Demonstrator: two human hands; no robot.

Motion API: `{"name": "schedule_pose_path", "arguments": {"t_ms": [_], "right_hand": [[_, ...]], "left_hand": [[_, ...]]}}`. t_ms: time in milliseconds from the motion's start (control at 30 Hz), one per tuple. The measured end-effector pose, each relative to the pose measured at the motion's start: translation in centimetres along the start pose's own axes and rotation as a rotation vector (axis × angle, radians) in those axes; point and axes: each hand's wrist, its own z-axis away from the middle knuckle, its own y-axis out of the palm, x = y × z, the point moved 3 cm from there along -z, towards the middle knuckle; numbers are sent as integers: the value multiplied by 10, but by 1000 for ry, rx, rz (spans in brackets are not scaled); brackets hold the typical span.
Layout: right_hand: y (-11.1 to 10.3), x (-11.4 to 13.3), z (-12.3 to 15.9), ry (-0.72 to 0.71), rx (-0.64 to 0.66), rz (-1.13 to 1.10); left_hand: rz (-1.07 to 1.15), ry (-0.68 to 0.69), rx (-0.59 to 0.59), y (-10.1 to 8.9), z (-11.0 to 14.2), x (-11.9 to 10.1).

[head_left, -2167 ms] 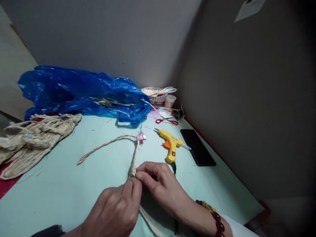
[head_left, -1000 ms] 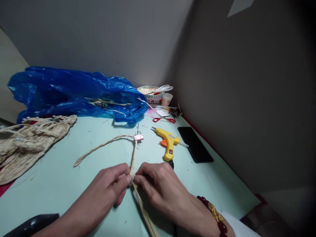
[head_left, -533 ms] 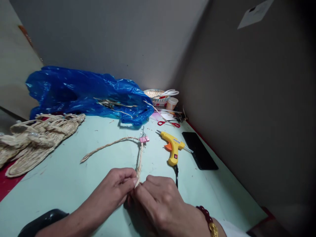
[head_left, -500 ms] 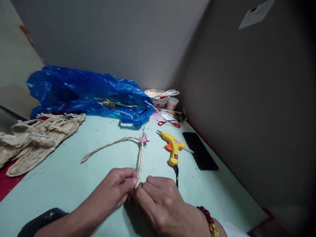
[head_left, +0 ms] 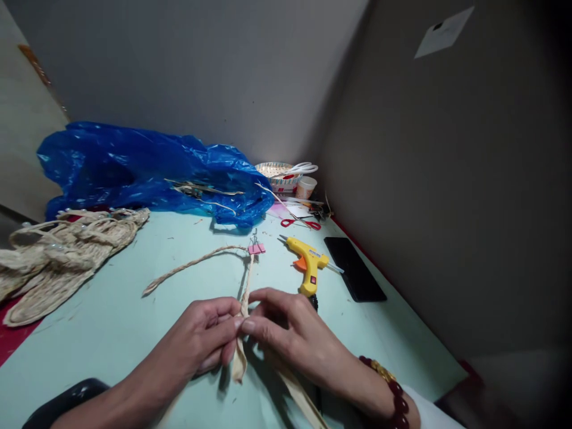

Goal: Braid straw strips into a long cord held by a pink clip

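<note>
A pale straw-coloured braided cord (head_left: 249,279) runs toward me from a pink binder clip (head_left: 256,248) on the table. Its other braided length curves away to the left of the clip. My left hand (head_left: 201,336) pinches the near end of the braid between thumb and forefinger. From the opposite side my right hand (head_left: 290,333) is closed on the same spot, its thumb and fingertips at the strands. One short flat strand (head_left: 240,364) hangs down below my fingers, and a longer strand (head_left: 300,396) passes under my right hand toward the near edge.
A yellow glue gun (head_left: 308,262) and a black phone-like slab (head_left: 355,269) lie to the right. Red-handled scissors (head_left: 300,224), a paper cup (head_left: 306,187) and a basket (head_left: 277,173) stand behind. Woven straw soles (head_left: 67,256) and a blue plastic bag (head_left: 152,170) occupy the left.
My right hand has turned from knuckles-up over the strands to a raised pinch beside my left hand. The loose strand ends now show below. The camera view has shifted slightly.
</note>
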Motion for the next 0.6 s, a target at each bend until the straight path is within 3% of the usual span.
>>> {"name": "schedule_pose_path", "arguments": {"t_ms": [100, 267, 400, 500, 600], "right_hand": [[6, -7, -3, 63, 159, -179], [6, -8, -6, -34, 114, -100], [6, -9, -7, 10, 16, -31], [7, -9, -6, 54, -27, -13], [8, -7, -2, 22, -76, 119]], "left_hand": [[-68, 50, -8, 0, 1, -1], [-620, 211, -109, 3, 7, -6], [-947, 214, -226, 6, 12, -5], [-996, 223, -242, 5, 14, -4], [-879, 170, -255, 5, 15, -3]]}}
